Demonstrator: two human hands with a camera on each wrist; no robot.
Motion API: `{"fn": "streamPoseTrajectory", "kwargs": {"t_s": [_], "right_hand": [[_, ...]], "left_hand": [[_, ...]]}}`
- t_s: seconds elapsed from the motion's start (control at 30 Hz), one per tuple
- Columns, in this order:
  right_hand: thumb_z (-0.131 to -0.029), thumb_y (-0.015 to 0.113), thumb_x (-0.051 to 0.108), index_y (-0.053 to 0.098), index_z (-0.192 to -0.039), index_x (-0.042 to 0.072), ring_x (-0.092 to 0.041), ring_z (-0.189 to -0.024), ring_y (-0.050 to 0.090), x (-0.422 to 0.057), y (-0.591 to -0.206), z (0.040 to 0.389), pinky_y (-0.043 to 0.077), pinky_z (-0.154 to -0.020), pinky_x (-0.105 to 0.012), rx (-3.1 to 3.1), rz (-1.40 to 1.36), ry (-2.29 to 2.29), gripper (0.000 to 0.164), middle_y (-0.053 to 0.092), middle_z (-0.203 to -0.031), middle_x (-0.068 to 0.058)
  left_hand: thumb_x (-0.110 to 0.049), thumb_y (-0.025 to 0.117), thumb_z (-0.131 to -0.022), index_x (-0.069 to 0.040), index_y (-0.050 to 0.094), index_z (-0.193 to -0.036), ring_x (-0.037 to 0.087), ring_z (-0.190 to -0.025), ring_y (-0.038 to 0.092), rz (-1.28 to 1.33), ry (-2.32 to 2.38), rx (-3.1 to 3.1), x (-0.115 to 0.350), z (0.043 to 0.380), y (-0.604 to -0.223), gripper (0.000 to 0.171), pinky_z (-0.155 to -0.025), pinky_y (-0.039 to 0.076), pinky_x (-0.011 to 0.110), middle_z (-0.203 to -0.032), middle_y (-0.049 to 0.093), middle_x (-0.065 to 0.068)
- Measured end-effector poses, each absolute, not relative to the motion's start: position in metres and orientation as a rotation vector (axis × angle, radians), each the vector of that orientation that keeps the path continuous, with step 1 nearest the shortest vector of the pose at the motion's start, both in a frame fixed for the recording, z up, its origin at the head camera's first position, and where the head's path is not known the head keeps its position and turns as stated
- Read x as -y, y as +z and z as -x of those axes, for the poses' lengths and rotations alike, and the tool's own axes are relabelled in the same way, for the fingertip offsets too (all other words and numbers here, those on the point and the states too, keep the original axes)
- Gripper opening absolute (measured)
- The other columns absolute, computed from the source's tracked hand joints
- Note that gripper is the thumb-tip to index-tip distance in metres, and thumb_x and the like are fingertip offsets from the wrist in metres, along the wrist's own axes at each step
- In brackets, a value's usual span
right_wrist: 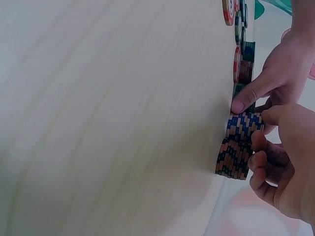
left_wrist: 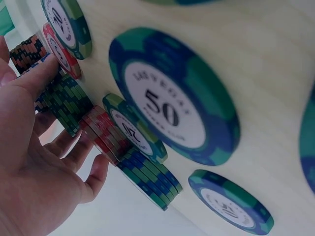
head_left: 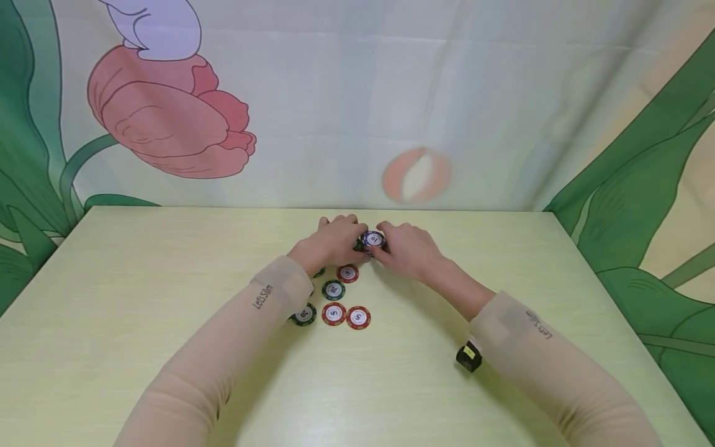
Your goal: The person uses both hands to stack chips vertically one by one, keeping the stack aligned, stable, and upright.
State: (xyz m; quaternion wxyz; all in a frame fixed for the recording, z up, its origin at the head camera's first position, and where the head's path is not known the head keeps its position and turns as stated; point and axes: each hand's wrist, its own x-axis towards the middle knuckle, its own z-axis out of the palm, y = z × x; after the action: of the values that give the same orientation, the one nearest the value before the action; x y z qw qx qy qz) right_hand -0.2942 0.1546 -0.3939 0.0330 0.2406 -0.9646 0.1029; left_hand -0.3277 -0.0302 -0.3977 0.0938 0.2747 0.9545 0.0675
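In the head view a stack of blue poker chips [head_left: 373,238] stands between my hands, its top chip marked 10. My left hand [head_left: 335,240] grips it from the left with thumb and forefinger, and my right hand [head_left: 410,249] pinches it from the right. In the right wrist view the blue stack [right_wrist: 243,125] stands against a dark-and-orange chip stack [right_wrist: 234,158], close to my right fingers. Beyond my left fingers, the left wrist view shows a green chip stack [left_wrist: 69,101], a red chip stack [left_wrist: 106,132] and a blue-green chip stack [left_wrist: 150,179].
Loose chips lie nearer me: a red chip [head_left: 347,273], a green chip [head_left: 333,290] and several others, some partly covered by my left sleeve. A small black object with a yellow label [head_left: 469,356] is at my right sleeve. A printed curtain [head_left: 335,124] hangs behind the table [head_left: 167,279].
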Motion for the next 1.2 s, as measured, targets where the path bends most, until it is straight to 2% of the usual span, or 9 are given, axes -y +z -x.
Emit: {"fn": "streamPoseTrajectory", "kwargs": {"t_s": [0.5, 0.77, 1.0, 1.2], "right_hand": [[-0.101, 0.065, 0.029, 0.065, -0.112, 0.003, -0.019, -0.067, 0.061, -0.157, -0.397, 0.296, 0.051, -0.059, -0.035, 2.978, -0.724, 0.34, 0.029, 0.067, -0.085, -0.007], [-0.101, 0.066, 0.029, 0.064, -0.11, 0.002, -0.018, -0.064, 0.058, -0.156, -0.396, 0.295, 0.049, -0.056, -0.033, 2.983, -0.726, 0.331, 0.029, 0.064, -0.08, -0.006], [-0.101, 0.066, 0.032, 0.061, -0.125, 0.0, -0.017, -0.061, 0.057, -0.157, -0.395, 0.292, 0.045, -0.054, -0.032, 2.978, -0.712, 0.368, 0.04, 0.063, -0.077, -0.003], [-0.1, 0.067, 0.033, 0.06, -0.125, 0.003, -0.017, -0.056, 0.054, -0.164, -0.396, 0.283, 0.044, -0.052, -0.034, 2.949, -0.739, 0.381, 0.039, 0.059, -0.069, -0.001]], "left_hand": [[-0.042, 0.07, -0.097, -0.01, 0.058, -0.141, 0.03, -0.117, 0.05, -0.81, 0.206, -2.834, 0.029, 0.326, -0.397, 0.055, -0.099, 0.035, 0.056, -0.133, 0.055, 0.011], [-0.043, 0.069, -0.097, -0.01, 0.058, -0.14, 0.03, -0.119, 0.05, -0.809, 0.19, -2.839, 0.03, 0.325, -0.396, 0.055, -0.1, 0.035, 0.056, -0.135, 0.054, 0.012], [-0.045, 0.068, -0.098, -0.01, 0.057, -0.14, 0.029, -0.122, 0.051, -0.832, 0.243, -2.797, 0.036, 0.331, -0.397, 0.056, -0.104, 0.034, 0.058, -0.136, 0.055, 0.011], [-0.044, 0.069, -0.097, -0.01, 0.054, -0.145, 0.029, -0.124, 0.05, -0.805, 0.372, -2.737, 0.049, 0.333, -0.388, 0.061, -0.106, 0.03, 0.058, -0.14, 0.052, 0.012]]}}
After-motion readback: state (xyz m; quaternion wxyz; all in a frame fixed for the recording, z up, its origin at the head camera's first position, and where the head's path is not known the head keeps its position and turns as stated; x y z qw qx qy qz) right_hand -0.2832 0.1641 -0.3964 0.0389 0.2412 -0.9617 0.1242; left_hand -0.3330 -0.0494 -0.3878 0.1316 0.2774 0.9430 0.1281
